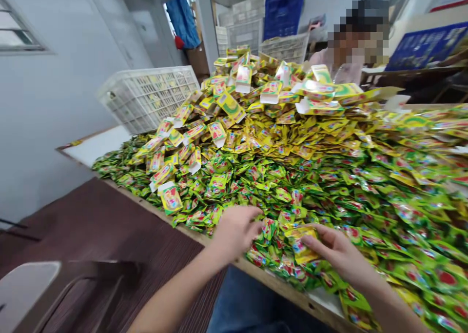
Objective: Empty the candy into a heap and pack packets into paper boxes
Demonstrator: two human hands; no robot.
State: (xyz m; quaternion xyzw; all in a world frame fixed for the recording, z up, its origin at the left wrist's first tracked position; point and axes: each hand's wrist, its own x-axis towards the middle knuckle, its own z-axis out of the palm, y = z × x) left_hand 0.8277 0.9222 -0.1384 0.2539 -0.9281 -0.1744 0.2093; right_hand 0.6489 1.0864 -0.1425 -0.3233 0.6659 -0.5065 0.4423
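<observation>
Between the thumb and fingers of my right hand is a yellow packet with a red and blue print, held just above the heap near the table's front edge. My left hand hovers to the left of it, fingers bent and apart from the thumb, with nothing visible between them. Small green packets lie loose under and around both hands. Farther back, yellow packets form a band across the heap. Small yellow-green cartons, several with white flaps open, are piled on top.
A white plastic basket stands tilted at the table's left end. Behind the heap sits another person, near stacked white crates and blue crates. A chair is on the floor at lower left. The table's wooden edge runs diagonally before me.
</observation>
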